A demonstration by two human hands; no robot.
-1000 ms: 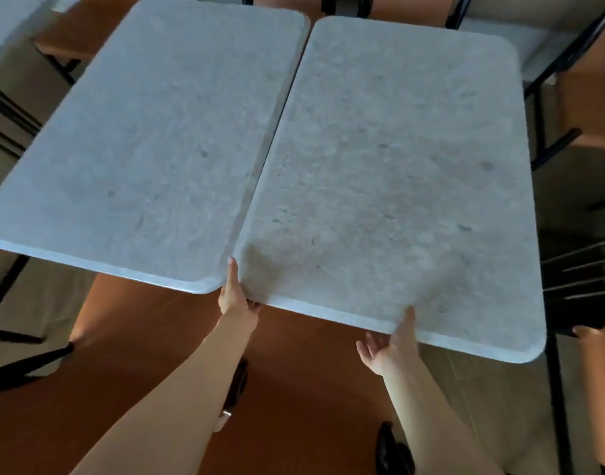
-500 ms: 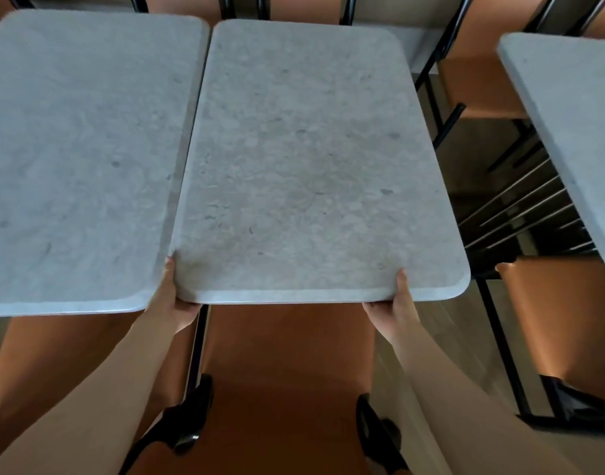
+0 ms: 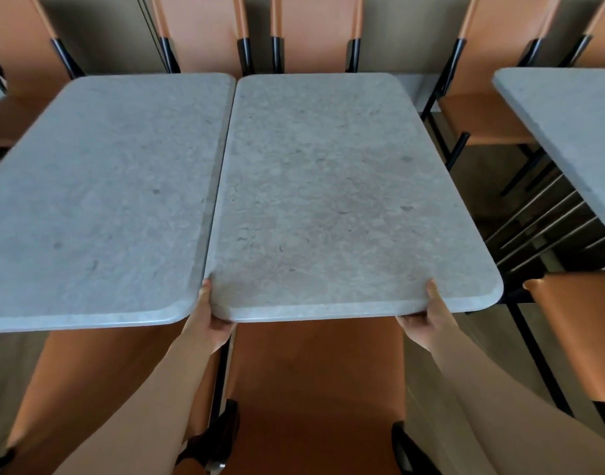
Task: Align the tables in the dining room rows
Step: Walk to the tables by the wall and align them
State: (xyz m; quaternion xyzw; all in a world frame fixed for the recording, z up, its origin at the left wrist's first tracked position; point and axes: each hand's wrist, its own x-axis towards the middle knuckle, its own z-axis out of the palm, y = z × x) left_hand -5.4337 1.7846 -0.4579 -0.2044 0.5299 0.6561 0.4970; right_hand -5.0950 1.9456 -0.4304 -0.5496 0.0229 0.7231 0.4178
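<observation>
A: Now, item one?
B: Right table [image 3: 335, 186], grey stone top, flush against the left table [image 3: 102, 186]; near edges roughly level.
A: Grip?
B: Left hand [image 3: 208, 323], right hand [image 3: 422, 320] both clasp its near edge, thumbs on top, fingers apparently beneath.

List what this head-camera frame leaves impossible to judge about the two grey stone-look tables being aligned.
- Fingers of the left hand and right hand: curled under the near edge of the right grey stone-look tabletop; only the thumbs show on top.
- Table legs and feet: covered by both tabletops.
- Left grey stone-look tabletop: its left side is cut off by the frame.
- Third grey tabletop: mostly outside the right edge.
</observation>
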